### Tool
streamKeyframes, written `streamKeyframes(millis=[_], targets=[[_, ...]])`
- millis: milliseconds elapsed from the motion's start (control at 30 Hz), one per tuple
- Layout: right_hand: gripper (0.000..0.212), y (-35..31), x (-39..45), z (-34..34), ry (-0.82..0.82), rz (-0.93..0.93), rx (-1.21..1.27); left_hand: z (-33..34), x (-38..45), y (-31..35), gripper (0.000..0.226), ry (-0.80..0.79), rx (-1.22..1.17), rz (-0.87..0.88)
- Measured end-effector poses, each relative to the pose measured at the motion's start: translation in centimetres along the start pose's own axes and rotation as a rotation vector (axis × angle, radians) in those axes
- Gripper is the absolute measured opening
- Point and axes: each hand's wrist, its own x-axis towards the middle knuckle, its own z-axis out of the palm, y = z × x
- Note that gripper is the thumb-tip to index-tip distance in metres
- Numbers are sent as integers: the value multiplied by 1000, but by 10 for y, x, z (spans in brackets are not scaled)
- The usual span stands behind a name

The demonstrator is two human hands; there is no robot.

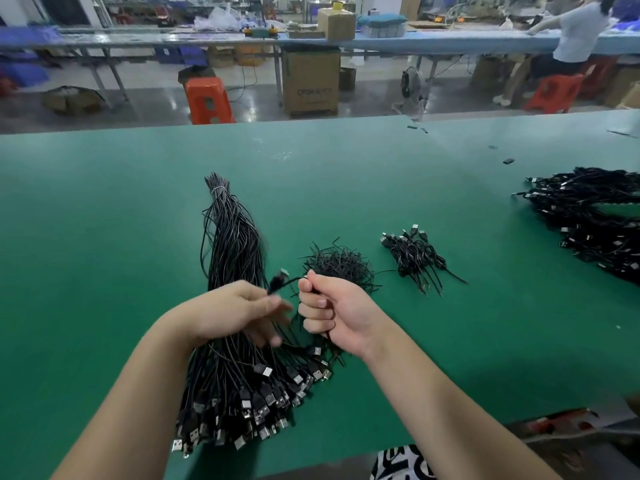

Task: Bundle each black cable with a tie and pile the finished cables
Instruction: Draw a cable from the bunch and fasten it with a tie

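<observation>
- Head view, looking down on a green desk (104,220).
- Right hand (334,311): fingers curled into a fist round a thin black cable (292,281); the cable loops out of the fist at top and bottom.
- Left hand (235,311): blurred; fingers bent, fingertips touching the same cable just left of the right hand. The cable's USB plug (283,273) sticks up between the two hands, silver tip uppermost.
- Both hands are held over the near end of the large unbundled sheaf of cables (235,244), which lies lengthwise on the desk: far end pinched by a pale tie (217,191), near end fanned out into a mass of black USB plugs with silver shells (249,407).
- Loose heap of short black ties (337,263), tangled, just beyond the right hand.
- Small pile of finished cables (417,258) to the right of the ties, each coiled short, plugs pointing away.
- Much bigger heap of bundled cables (592,220) at the desk's right edge, well apart.
- Beyond the desk: orange stool (207,100), cardboard box (311,81), a seated person in a light shirt (578,32).
</observation>
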Motion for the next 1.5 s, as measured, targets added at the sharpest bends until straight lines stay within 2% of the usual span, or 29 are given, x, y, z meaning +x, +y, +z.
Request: streamKeyframes(millis=[67,167,200,267,333,400,433,633,667,733,800,867,967,1033,1167,1267,1367,1433,1500], targets=[[30,4,-1,1,-1,-40,-119,7,9,-1,34,283,-267,79],[29,18,-3,8,-31,-71,-283,23,21,5,28,529,-414,188],[29,22,-3,11,-35,-86,-285,30,24,7,28,564,-478,210],[29,27,-3,16,10,-124,-369,39,28,14,34,535,-761,245],[30,27,-5,14,160,-195,-664,38,26,23,36,472,-1075,253],[30,26,-9,8,299,-277,-1012,33,24,28,33,483,-1199,283],[30,26,-11,6,316,-292,-1126,31,23,30,31,490,-1207,302],[20,17,-15,6,265,-275,-1351,36,17,35,27,403,-1079,368],[20,15,-14,6,236,-266,-1321,37,17,34,28,385,-1044,383],[24,10,-13,8,158,-258,-1090,41,16,32,31,330,-969,409],[21,7,-11,12,154,-273,-884,44,14,31,33,277,-865,397],[19,7,-9,11,199,-322,-841,44,14,31,32,242,-785,358],[39,15,-6,7,204,-337,-710,45,11,31,30,174,-746,323],[34,19,-5,7,198,-308,-618,44,7,33,31,120,-705,282],[28,25,-6,7,195,-295,-577,39,0,45,34,13,-545,180],[31,29,-8,7,215,-316,-542,39,-2,52,36,-7,-488,151],[24,35,-8,5,227,-343,-552,38,-3,51,36,-37,-447,114],[32,40,-7,2,290,-333,-595,36,-4,47,37,-17,-390,95],[30,44,-6,1,355,-357,-715,34,-2,40,36,64,-285,82]])
